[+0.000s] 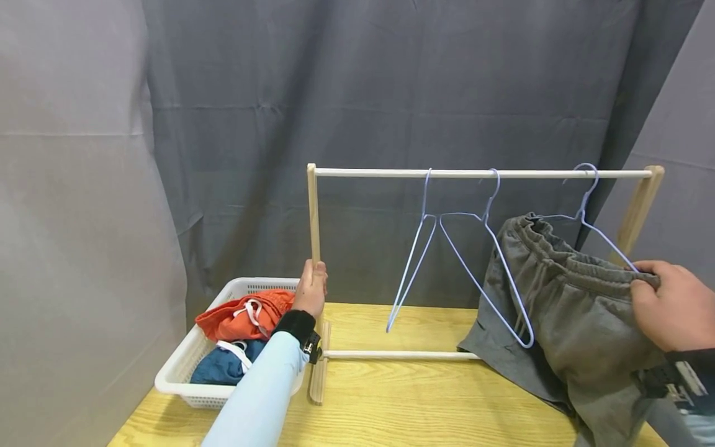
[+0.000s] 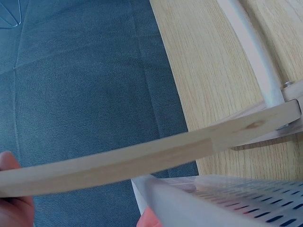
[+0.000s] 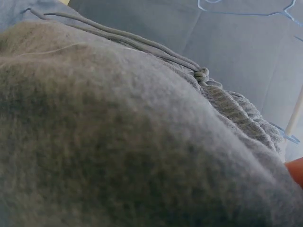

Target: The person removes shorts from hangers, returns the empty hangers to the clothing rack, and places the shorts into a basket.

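My left hand (image 1: 310, 288) grips the left upright post (image 1: 313, 214) of a wooden rack; in the left wrist view its fingers wrap the post (image 2: 118, 163) at the left edge. At the right, my right hand (image 1: 673, 304) pinches the waistband of grey drawstring shorts (image 1: 592, 323) by the lower right corner of a lavender wire hanger (image 1: 585, 205). That hanger hooks over the rack's top rail (image 1: 368, 173), and its left arm goes inside the waistband. Grey fabric (image 3: 118, 127) fills most of the right wrist view, with only a fingertip showing.
Two bare hangers, one nearly edge-on (image 1: 410, 267) and one wider (image 1: 505, 261), hang mid-rail. Left of the rack, a white plastic basket (image 1: 173, 372) holds orange clothing (image 1: 251, 310) and blue clothing (image 1: 220, 366). A low crossbar (image 1: 391, 355) joins the rack near the wooden tabletop (image 1: 424, 397).
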`<state>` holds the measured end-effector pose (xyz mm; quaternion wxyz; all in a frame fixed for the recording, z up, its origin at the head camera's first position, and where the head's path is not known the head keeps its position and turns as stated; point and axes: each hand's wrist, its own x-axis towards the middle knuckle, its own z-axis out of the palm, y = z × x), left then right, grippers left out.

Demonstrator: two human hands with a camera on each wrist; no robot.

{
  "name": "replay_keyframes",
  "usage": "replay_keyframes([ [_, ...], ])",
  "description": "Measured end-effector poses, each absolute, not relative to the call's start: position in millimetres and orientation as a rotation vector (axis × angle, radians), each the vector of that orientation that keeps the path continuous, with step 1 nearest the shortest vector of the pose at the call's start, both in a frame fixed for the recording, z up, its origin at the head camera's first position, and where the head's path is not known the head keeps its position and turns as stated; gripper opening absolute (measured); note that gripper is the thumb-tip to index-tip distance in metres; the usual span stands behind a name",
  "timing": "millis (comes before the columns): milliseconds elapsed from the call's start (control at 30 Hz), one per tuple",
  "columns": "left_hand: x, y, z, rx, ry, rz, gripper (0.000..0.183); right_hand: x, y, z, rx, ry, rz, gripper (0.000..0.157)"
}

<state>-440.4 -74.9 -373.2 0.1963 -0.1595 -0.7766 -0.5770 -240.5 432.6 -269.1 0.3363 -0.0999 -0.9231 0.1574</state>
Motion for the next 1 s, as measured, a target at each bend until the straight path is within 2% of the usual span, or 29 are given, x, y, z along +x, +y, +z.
replay_keyframes([
  [200,-440,-75,-372,-0.439,-2.185,-1.606,0.043,-238,431,-266,-0.274,-2.325,0.460,0.037],
  [467,-439,-75,-371,-0.438,-2.183,-1.623,0.031,-229,426,-269,-0.237,-2.222,0.502,0.041],
  [800,-438,-76,-371,-0.438,-2.189,-1.641,0.045,-225,422,-284,-0.113,-2.139,0.482,0.029],
  [1000,-439,-75,-372,-0.437,-2.190,-1.638,0.046,-226,427,-293,-0.026,-2.171,0.431,0.024],
])
